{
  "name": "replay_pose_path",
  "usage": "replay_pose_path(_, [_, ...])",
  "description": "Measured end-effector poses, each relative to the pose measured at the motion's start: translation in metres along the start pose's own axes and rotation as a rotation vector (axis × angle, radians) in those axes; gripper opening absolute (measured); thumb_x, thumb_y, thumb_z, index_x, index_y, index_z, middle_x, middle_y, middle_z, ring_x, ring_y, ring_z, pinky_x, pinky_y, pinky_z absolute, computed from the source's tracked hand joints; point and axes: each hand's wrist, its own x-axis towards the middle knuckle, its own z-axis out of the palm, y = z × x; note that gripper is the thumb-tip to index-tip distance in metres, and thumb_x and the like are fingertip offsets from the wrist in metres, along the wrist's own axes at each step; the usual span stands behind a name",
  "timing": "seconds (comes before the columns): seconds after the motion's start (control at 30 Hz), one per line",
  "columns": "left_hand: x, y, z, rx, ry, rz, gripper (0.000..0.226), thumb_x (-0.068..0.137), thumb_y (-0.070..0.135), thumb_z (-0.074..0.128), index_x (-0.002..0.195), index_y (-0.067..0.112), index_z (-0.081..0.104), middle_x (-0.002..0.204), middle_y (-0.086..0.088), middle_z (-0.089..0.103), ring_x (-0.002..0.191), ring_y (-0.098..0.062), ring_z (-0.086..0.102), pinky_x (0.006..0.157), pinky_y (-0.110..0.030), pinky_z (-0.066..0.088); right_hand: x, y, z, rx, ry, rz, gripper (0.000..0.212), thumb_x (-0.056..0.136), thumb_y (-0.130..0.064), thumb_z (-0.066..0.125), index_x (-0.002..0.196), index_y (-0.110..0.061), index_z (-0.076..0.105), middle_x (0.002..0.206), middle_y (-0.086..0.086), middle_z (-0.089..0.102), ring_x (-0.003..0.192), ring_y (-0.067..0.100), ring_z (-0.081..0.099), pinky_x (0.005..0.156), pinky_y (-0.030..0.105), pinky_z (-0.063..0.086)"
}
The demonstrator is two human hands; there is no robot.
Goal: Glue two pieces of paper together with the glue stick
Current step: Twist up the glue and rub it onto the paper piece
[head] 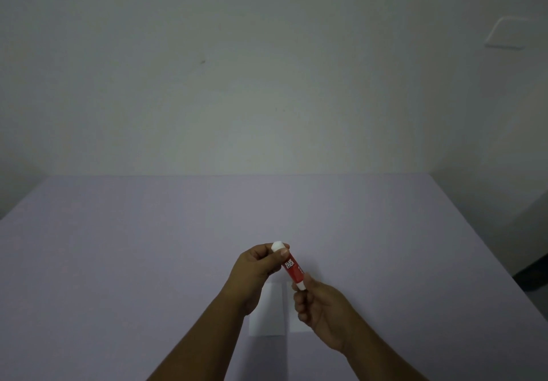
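A red glue stick (293, 268) with white lettering is held tilted above the table between both hands. My left hand (261, 265) pinches its white cap end at the top. My right hand (321, 306) grips its white base end at the bottom. Below the hands, two white pieces of paper lie side by side on the lilac table (118, 262): the left paper (268, 318) and the right paper (292, 320). Each is partly hidden by my wrists.
A pale wall rises behind the table's far edge. A white fixture (508, 34) is mounted on the wall at the upper right. The table's right edge runs diagonally past a dark gap (533, 274) at the right.
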Motion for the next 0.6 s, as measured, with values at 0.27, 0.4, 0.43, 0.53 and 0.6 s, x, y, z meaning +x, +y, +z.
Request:
replay_pose_path(0.27, [0.0001,0.0011,-0.0014,0.002,0.012,0.002,0.016,0.083,0.022,0.068,0.096,0.018,0.075,0.087,0.003,0.074,0.097,-0.021,0.064,0.08,-0.023,0.047,0.0016,-0.0004,0.0014,0.024,0.024,-0.033,0.042,0.076,-0.038,0.058,0.098,-0.001,0.063,0.065,0.011,0.062,0.056,0.018,0.054,0.053,0.027,0.046])
replay_pose_path(0.4, [-0.0012,0.0015,-0.0018,-0.003,0.007,-0.005,0.016,0.082,0.023,0.068,0.095,0.018,0.075,0.088,0.003,0.074,0.099,-0.021,0.064,0.081,-0.024,0.047,0.0005,0.0,0.0027,-0.008,0.022,0.02,0.044,0.082,-0.045,0.052,0.077,-0.004,0.067,0.054,0.006,0.053,0.05,0.014,0.047,0.046,0.024,0.038])
replay_pose_path(0.43, [-0.0014,0.0022,-0.0017,-0.003,0.006,-0.006,0.015,0.082,0.023,0.068,0.095,0.018,0.075,0.088,0.003,0.074,0.098,-0.02,0.064,0.081,-0.024,0.047,0.0002,0.0003,0.0031,-0.014,0.022,0.048,0.049,0.084,-0.049,0.048,0.072,-0.006,0.067,0.053,0.005,0.052,0.048,0.014,0.045,0.045,0.023,0.036])
replay_pose_path(0.53, [-0.0019,0.0031,-0.0016,0.004,0.008,-0.002,0.014,0.083,0.023,0.068,0.094,0.019,0.076,0.089,0.003,0.075,0.098,-0.02,0.064,0.078,-0.022,0.047,0.0003,0.002,0.0045,-0.004,0.022,0.044,0.051,0.084,-0.05,0.046,0.082,-0.003,0.067,0.058,0.007,0.058,0.052,0.016,0.051,0.05,0.026,0.042])
replay_pose_path(0.6, [-0.0025,0.0032,-0.0023,0.009,0.019,-0.001,0.014,0.083,0.024,0.067,0.093,0.02,0.076,0.09,0.002,0.075,0.099,-0.021,0.064,0.077,-0.021,0.048,0.0007,0.0026,0.0046,0.016,0.022,-0.016,0.049,0.079,-0.043,0.054,0.098,0.001,0.063,0.065,0.01,0.062,0.058,0.018,0.053,0.056,0.029,0.045])
